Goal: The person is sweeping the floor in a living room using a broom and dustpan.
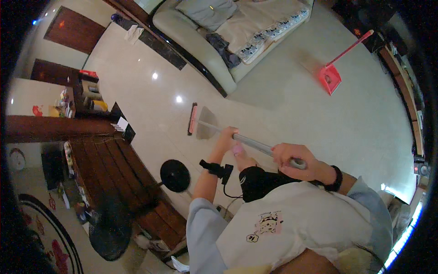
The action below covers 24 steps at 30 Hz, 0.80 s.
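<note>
My left hand is closed around the middle of a grey broom handle. Near the handle's upper end, with its rounded tip showing, my right hand grips it too. The handle runs forward and to the left, down to a pink broom head with dark bristles at the tiled floor. A red long-handled dustpan stands apart at the upper right, with some debris in its pan.
A sofa with a grey cushion and blankets stands ahead. Dark wooden furniture and round black objects are at the left. A long low cabinet runs along the right. My foot is just beyond my left hand.
</note>
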Each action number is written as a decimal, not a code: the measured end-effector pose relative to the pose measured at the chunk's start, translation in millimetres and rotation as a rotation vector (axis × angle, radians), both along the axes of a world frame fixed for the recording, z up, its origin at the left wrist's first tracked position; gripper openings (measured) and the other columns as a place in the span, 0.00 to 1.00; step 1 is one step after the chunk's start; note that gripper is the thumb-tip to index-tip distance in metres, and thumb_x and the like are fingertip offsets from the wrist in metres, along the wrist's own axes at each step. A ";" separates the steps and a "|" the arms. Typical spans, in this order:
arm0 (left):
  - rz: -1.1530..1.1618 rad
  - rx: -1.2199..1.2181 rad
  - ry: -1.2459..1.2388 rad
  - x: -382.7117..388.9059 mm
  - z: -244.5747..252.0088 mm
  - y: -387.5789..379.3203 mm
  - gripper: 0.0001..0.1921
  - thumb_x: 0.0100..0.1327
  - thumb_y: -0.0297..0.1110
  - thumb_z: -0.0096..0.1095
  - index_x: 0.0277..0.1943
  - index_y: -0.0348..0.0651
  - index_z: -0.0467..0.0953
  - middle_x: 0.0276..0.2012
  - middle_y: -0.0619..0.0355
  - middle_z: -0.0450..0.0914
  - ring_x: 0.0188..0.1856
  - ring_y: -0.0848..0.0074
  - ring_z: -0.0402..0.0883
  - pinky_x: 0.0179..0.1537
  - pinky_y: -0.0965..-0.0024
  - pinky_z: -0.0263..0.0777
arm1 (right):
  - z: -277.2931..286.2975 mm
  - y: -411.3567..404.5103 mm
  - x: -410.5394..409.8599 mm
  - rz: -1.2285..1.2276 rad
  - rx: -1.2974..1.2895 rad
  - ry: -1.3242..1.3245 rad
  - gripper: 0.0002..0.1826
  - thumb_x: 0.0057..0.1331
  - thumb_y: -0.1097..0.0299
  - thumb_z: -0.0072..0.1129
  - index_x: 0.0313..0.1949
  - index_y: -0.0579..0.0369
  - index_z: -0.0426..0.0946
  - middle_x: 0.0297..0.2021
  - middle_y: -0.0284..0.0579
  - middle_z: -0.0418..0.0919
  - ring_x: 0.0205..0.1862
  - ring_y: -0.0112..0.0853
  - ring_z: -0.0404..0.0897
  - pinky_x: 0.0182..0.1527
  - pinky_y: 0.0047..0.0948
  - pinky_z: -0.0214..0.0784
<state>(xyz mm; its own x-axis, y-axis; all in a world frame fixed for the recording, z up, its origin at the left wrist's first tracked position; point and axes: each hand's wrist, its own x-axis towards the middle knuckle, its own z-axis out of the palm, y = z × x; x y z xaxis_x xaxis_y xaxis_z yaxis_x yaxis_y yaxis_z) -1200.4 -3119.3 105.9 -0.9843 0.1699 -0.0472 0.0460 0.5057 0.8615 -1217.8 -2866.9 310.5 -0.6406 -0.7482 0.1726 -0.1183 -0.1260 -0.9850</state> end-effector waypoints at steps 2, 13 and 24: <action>0.130 0.076 0.039 -19.7 -18.9 -40.5 0.09 0.39 0.23 0.52 0.28 0.38 0.69 0.31 0.53 0.72 0.36 0.62 0.69 0.35 0.68 0.62 | -15.8 -39.4 -10.8 -0.020 0.013 -0.034 0.05 0.51 0.78 0.43 0.19 0.58 0.61 0.20 0.39 0.64 0.25 0.30 0.64 0.44 0.34 0.56; -0.127 0.137 -0.140 -113.4 -72.8 -80.9 0.09 0.38 0.25 0.51 0.27 0.40 0.72 0.27 0.51 0.71 0.30 0.66 0.70 0.31 0.69 0.63 | -56.3 -112.5 -45.1 -0.705 0.174 0.011 0.05 0.52 0.72 0.48 0.27 0.60 0.70 0.27 0.43 0.72 0.27 0.27 0.69 0.31 0.22 0.62; -0.738 0.379 -0.070 -75.1 25.0 145.5 0.14 0.42 0.20 0.48 0.36 0.36 0.68 0.31 0.46 0.65 0.29 0.62 0.65 0.31 0.65 0.58 | -5.8 -0.5 -13.3 -1.532 -0.051 -0.075 0.04 0.52 0.72 0.42 0.25 0.59 0.64 0.21 0.42 0.66 0.21 0.28 0.64 0.26 0.25 0.60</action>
<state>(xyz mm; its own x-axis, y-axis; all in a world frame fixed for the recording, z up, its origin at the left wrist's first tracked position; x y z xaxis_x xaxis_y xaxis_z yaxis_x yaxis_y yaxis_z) -1275.5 -2973.8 131.0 -0.6109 0.7870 0.0864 0.1919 0.0413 0.9805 -1231.1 -2867.4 304.7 -0.7745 0.6230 0.1096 -0.1136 0.0334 -0.9930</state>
